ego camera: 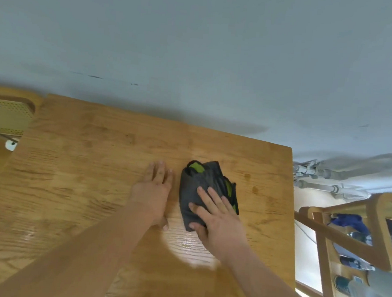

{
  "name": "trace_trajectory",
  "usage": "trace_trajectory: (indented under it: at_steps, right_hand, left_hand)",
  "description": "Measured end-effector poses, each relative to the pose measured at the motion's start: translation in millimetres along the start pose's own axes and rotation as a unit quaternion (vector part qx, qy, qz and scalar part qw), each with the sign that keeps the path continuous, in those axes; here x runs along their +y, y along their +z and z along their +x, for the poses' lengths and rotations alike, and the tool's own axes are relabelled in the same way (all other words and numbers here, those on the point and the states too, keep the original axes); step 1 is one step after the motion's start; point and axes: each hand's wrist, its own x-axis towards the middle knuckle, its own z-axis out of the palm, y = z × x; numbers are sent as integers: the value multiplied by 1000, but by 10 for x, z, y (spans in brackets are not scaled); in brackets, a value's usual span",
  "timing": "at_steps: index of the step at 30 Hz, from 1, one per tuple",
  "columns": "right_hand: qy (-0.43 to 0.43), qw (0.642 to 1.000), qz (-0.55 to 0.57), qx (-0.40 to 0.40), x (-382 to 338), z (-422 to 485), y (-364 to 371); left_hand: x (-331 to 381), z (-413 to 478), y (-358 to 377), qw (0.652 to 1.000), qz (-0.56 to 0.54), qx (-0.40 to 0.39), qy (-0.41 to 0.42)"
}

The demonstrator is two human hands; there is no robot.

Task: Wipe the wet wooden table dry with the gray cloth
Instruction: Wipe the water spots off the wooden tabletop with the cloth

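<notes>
Head view: rumpled gray cloth with green trim (202,183) lies bunched on the light wooden worktop (97,165), toward its right half and well in from every edge. On the cloth rests the right hand (216,216), palm down with the fingers straight and a little spread, pressing the near part of the fabric flat. The thumb lies at the cloth's near left corner; whether it hooks under the edge cannot be told. The left hand (153,191) lies flat on bare wood just left of the cloth, fingers straight and close together, holding nothing and apparently bracing.

A bright glossy patch (191,246) shines on the wood just on the near side of the cloth, and a fainter sheen (29,232) shows far to the cloth's near left. Both read as water not yet taken up. The wood beyond the cloth and to its right looks matte, with a few darker spots, so it seems dry or nearly so.

Judged from this, the wiping is under way but unfinished: the near strip and the near left stretch are left.
</notes>
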Motion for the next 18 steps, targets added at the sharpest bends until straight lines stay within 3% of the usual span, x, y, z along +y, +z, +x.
trace_trajectory:
  at_steps: [5, 9, 14, 18]
  right_hand:
    - [99, 993, 62, 11, 288, 747, -475]
    - [110, 991, 55, 49, 199, 494, -241]
    - [22, 996, 43, 80, -45, -548, 338]
    - [-50, 998, 5, 38, 184, -731, 319]
  left_hand:
    - [46, 35, -20, 1000, 8, -14, 1]
    - [61, 12, -13, 1000, 4, -13, -6]
    - [66, -21, -48, 1000, -5, -15, -7]
    - [46, 2, -51, 1000, -4, -23, -2]
